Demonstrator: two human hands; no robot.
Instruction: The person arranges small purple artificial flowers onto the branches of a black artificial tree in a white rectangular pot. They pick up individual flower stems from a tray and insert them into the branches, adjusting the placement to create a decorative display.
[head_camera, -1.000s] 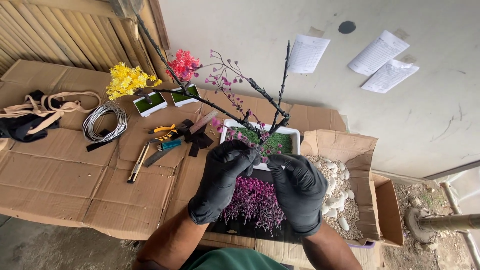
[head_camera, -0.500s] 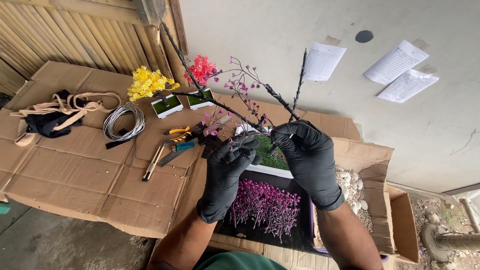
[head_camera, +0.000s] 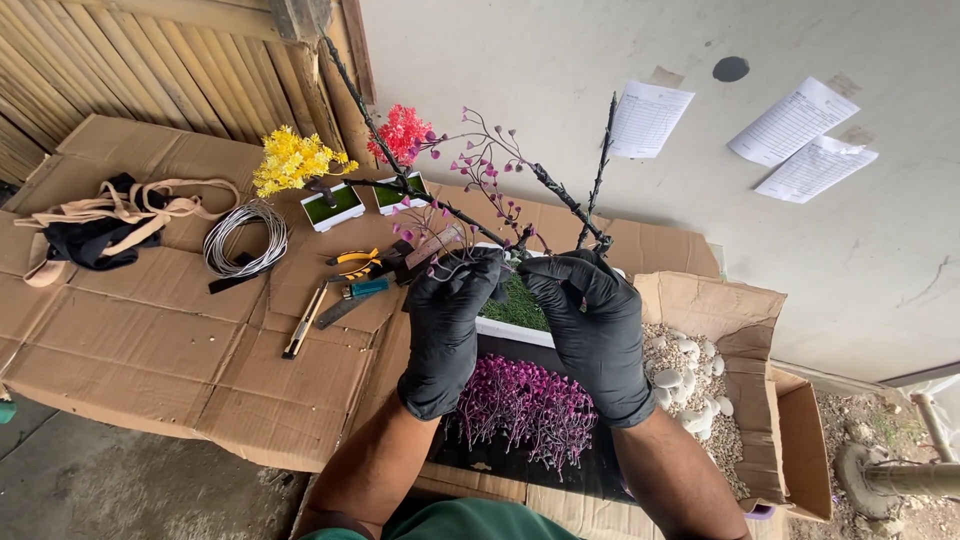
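While both of my hands are working close together over the white planter (head_camera: 510, 331), I am keeping them in black gloves, fingers curled. My left hand (head_camera: 447, 330) is pinching a thin wire twig with small pink buds (head_camera: 436, 240) at its base, just above the patch of green artificial grass (head_camera: 520, 300) in the planter. My right hand (head_camera: 592, 325) is closing around the lower part of the dark wrapped branch (head_camera: 565, 200), which is forking upward and leaning toward the wall. The two hands are nearly touching, knuckles side by side, and whether the fingers are gripping fully on the far side I cannot tell.

Below my wrists, a heap of purple flower sprigs (head_camera: 530, 405) is lying on a dark tray. To my right, an open cardboard box (head_camera: 745, 340) is holding white pebbles (head_camera: 680, 375). On the flattened cardboard (head_camera: 150, 340) to my left, yellow-handled pliers (head_camera: 355, 264), a utility knife (head_camera: 303, 322) and a coil of grey wire (head_camera: 243, 237) are lying well apart from my hands. Farther back, a small planter with yellow blossoms (head_camera: 295, 160) and another with red blossoms (head_camera: 402, 133) are standing side by side. A bundle of dark cloth with tan straps (head_camera: 95, 225) is resting at the far left, and paper sheets (head_camera: 800, 135) are hanging on the wall.
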